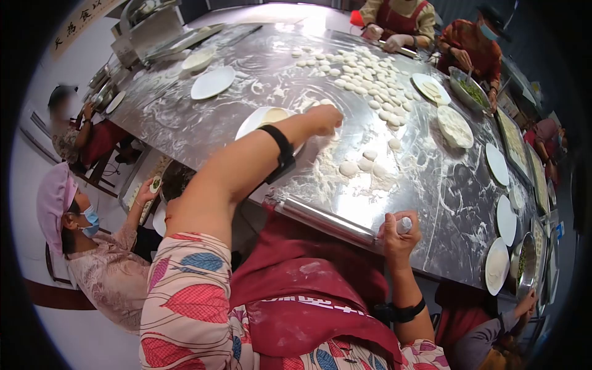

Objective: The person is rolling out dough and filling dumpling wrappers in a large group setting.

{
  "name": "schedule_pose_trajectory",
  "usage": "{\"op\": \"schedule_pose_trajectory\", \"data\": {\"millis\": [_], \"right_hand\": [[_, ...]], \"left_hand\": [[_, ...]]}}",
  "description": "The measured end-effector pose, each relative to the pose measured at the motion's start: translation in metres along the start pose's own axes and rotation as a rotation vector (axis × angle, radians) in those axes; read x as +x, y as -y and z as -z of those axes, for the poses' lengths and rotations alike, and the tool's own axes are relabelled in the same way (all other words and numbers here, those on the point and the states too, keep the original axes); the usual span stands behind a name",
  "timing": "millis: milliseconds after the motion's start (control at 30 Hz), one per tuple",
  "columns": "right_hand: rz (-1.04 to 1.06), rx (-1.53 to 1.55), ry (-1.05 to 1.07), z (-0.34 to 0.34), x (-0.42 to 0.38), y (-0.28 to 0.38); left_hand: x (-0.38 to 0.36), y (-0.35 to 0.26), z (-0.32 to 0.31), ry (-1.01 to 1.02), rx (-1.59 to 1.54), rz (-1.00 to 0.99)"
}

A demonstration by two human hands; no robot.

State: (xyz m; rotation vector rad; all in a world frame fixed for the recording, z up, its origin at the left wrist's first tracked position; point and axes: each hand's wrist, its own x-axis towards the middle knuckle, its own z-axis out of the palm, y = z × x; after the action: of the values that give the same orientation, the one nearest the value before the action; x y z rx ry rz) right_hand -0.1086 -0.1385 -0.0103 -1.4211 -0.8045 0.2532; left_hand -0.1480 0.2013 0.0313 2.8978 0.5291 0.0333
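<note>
My left hand [324, 119] is reaching across the floury metal table, its fingers curled down beside a few dough pieces [325, 103]. What those fingers hold, if anything, is hidden. Under my left forearm, a white plate [246, 126] carries pale round dough wrappers [273, 115] and is partly covered by the arm. At the near table edge, my right hand [401, 240] is closed round one end of a metal rolling pin [327, 219]. Several flattened dough rounds [366, 164] lie in flour just beyond the pin.
Many dough rounds [370, 77] spread over the far table. White plates [213, 82] and a flour bowl [455, 127] stand around. Co-workers are on several sides; one at the far right has a bowl of green filling [472, 92]. Another person in a pink cap [55, 194] is at left.
</note>
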Motion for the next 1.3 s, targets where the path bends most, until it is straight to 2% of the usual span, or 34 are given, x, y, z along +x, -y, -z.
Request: {"op": "schedule_pose_trajectory", "data": {"millis": [100,233,333,433,533,633,700,767,833,933,967,1033,1133,1233,1300], "right_hand": [[0.029,-0.023,-0.005,0.000,0.000,-0.003],[0.009,-0.001,-0.011,-0.001,-0.001,0.000],[-0.006,0.009,-0.022,-0.003,0.001,0.004],[-0.019,0.005,-0.018,-0.003,0.000,0.007],[-0.035,0.002,-0.011,-0.001,0.000,0.004],[-0.020,-0.003,-0.011,0.001,-0.005,0.002],[0.000,-0.024,-0.018,-0.001,-0.007,0.003],[-0.007,-0.022,-0.016,-0.002,-0.010,0.004],[-0.003,0.004,0.007,-0.001,-0.008,0.006],[-0.012,0.029,-0.021,-0.002,-0.007,-0.001],[-0.014,0.022,-0.025,-0.002,-0.006,-0.001],[-0.031,0.024,-0.018,-0.002,-0.006,0.000],[-0.043,0.026,-0.017,-0.002,-0.005,0.006],[-0.022,0.007,-0.002,-0.002,-0.007,0.007],[-0.007,0.007,0.010,0.000,-0.010,0.006]], "left_hand": [[0.021,-0.010,-0.018,0.134,0.248,0.022],[0.033,-0.011,-0.017,0.388,0.321,-0.016],[0.008,-0.027,-0.005,0.258,0.184,-0.006],[0.008,-0.030,-0.009,0.212,0.400,-0.117],[0.001,-0.030,-0.011,0.009,0.527,-0.262],[-0.016,-0.064,-0.004,-0.497,-0.063,-0.329],[-0.042,-0.094,-0.004,-0.611,-0.091,-0.405],[-0.059,-0.094,-0.032,-0.466,0.007,-0.660],[-0.079,-0.086,-0.046,-0.089,-0.142,-0.742],[-0.073,-0.082,-0.030,-0.262,-0.291,-0.465],[-0.069,-0.083,-0.021,-0.284,-0.356,-0.307],[-0.063,-0.083,-0.018,-0.192,-0.335,-0.168],[-0.069,-0.100,-0.029,0.060,-0.173,-0.045],[-0.074,-0.116,-0.042,0.118,-0.077,-0.050],[-0.076,-0.123,-0.041,0.102,-0.126,-0.117]]}}
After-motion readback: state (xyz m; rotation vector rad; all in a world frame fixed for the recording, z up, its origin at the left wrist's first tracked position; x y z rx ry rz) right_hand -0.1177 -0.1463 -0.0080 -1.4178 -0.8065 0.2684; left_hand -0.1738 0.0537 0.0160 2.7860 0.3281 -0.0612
